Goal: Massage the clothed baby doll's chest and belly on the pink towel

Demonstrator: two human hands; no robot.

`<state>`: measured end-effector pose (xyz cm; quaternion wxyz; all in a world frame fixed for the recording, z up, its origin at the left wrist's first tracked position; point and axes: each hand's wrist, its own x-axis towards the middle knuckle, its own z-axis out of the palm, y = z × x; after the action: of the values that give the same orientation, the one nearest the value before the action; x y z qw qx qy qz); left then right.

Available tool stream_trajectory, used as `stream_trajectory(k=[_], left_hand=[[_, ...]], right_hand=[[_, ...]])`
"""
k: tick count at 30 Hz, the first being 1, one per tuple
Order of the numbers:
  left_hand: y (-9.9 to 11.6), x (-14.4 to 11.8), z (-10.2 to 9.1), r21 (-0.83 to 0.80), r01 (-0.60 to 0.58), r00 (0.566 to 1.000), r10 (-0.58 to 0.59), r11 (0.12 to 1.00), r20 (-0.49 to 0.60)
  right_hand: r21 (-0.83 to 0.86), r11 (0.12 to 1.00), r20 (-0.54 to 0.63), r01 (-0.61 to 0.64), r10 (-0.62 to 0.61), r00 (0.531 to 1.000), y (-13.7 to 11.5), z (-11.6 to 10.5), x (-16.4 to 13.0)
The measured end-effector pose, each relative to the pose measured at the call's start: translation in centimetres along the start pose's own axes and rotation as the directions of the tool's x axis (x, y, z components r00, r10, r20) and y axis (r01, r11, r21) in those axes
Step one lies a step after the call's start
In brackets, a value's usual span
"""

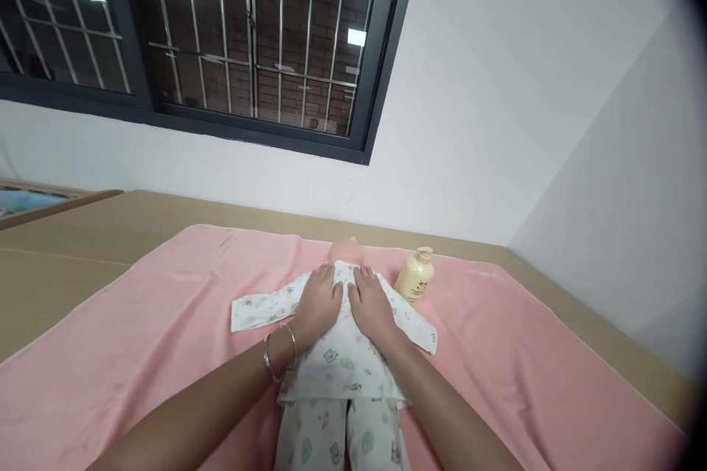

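Doll (343,324) lies on its back in the middle of the pink towel (166,324), head toward twelve o'clock, legs toward six. My left hand (320,300) rests flat and spread on its chest, gripping nothing, two bangles (279,353) on the wrist; my right hand (371,305) lies just beside it at three o'clock, also flat and loose on the printed suit (342,368). I judge the doll light, its cloth soft and apt to slide and bunch, the sleeves limp, so the firm trunk under my palms is the place to hold, not the loose fabric. One doll, one towel, one cream pump bottle (415,276) upright at two o'clock near the shoulder, two hands of mine.
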<state>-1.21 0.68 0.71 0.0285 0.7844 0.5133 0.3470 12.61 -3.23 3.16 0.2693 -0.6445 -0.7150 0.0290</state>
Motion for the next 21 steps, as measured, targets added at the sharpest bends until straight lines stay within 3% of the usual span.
stream_trajectory(k=[6, 13, 16, 21], left_hand=[[0.4, -0.2, -0.6, 0.100, -0.024, 1.000, 0.024, 0.995, 0.002], [2.6, -1.7, -1.9, 0.284, -0.103, 0.994, 0.087, 0.953, 0.069], [2.5, -1.3, -2.4, 0.234, -0.069, 0.996, 0.053, 0.970, 0.073], [-0.1, 1.2, -3.1, 0.041, -0.002, 0.985, -0.005, 0.999, 0.172]], right_hand=[[0.006, 0.999, -0.005, -0.048, 0.048, 0.999, 0.2, 0.8, -0.2], [0.026, 0.996, 0.022, -0.090, 0.089, 0.996, 1.3, 0.4, 0.5], [-0.015, 0.997, 0.039, -0.075, 0.076, 0.996, 0.6, -0.1, 0.2], [-0.112, 0.992, 0.156, -0.049, 0.066, 0.986, -2.6, -1.7, -1.6]])
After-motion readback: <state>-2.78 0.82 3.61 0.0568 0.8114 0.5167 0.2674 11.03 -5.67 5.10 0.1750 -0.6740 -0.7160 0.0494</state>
